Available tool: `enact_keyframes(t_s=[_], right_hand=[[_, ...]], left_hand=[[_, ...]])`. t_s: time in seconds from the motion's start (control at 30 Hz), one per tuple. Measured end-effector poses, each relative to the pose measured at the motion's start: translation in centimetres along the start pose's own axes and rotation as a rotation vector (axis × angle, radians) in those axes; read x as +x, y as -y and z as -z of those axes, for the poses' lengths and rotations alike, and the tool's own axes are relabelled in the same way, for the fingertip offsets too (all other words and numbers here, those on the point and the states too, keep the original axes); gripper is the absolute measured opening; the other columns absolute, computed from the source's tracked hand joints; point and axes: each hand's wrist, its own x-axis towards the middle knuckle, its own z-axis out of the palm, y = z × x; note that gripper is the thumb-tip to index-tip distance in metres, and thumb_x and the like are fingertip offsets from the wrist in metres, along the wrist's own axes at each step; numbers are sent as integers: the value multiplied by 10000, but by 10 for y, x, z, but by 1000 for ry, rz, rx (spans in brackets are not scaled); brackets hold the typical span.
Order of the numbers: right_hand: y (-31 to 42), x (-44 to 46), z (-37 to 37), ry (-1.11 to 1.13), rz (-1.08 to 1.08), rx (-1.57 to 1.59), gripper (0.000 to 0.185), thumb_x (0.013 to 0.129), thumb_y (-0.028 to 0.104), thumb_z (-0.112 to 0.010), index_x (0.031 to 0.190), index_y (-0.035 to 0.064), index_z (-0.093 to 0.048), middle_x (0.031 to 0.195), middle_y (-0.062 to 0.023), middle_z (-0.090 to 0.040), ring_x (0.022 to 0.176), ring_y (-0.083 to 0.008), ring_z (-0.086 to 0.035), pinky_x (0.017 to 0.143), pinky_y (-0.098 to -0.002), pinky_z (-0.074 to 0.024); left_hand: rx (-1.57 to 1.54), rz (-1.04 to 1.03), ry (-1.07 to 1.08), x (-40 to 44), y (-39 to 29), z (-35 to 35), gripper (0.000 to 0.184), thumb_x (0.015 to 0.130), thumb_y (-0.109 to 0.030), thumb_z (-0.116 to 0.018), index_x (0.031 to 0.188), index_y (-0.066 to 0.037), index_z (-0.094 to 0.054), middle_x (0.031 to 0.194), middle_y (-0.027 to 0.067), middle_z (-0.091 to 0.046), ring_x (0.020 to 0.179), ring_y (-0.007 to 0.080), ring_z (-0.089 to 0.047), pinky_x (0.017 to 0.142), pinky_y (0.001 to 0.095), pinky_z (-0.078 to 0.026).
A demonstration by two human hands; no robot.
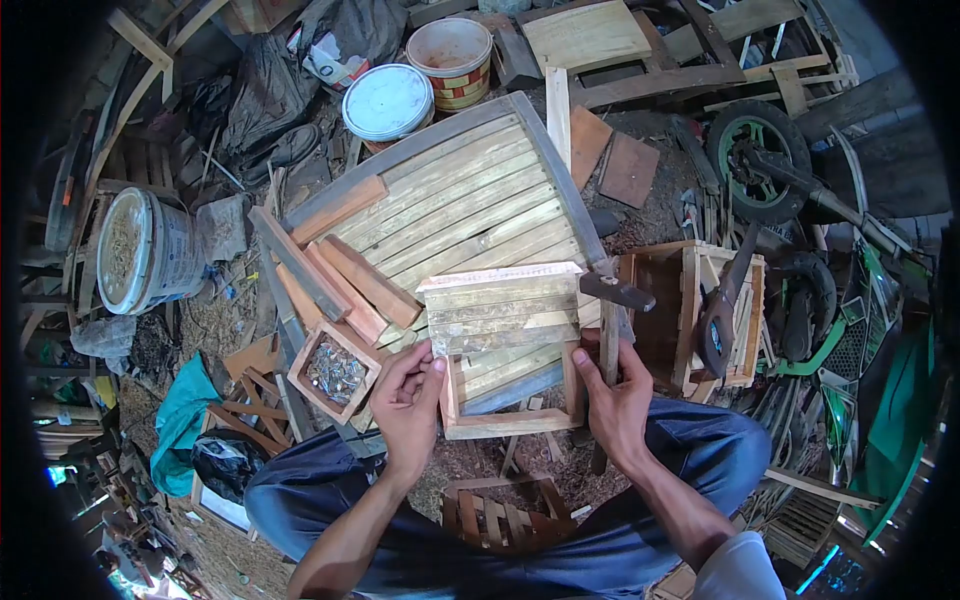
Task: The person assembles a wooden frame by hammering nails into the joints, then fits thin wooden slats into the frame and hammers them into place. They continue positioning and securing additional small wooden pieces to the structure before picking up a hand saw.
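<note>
A small wooden frame (510,425), partly covered with thin slats (505,312), is between my hands over a larger slatted panel (455,190). My left hand (405,400) is closed at the frame's left side, thumb and curled fingers against the edge; anything small inside the fingers is hidden. In my right hand (618,405) is a hammer (617,292), its handle upright between thumb and fingers and its dark head above. The right thumb rests by the frame's right side. Left of the frame, a wooden box (330,378) holds nails or similar small metal pieces.
Loose wood strips (345,285) lie on the panel's left part. A wooden crate (690,315) with a handsaw (725,310) stands at right, near a motorcycle wheel (758,160). Buckets (388,103) stand behind the panel, and a white bucket (165,250) is at left.
</note>
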Motion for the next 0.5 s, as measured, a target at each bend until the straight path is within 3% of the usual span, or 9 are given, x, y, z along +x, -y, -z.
enact_keyframes(t_s=[0.13,0.5], right_hand=[[0,0,-1,-4,15,-6,226,895,79,-692,1095,-22,-662,974,-117,-672,864,-162,-619,791,-299,-491],[0,0,-1,-2,1,9,242,903,111,-689,1100,-27,-663,1005,-143,-671,874,-187,-628,802,-310,-488]], left_hand=[[58,-38,24,-1,2,4,255,900,24,-673,1155,32,-666,1166,104,-615,1017,108,-602,838,206,-493],[-7,76,-14,-1,1,1,250,897,19,-680,1144,46,-661,1117,90,-616,934,91,-597,804,208,-495]])
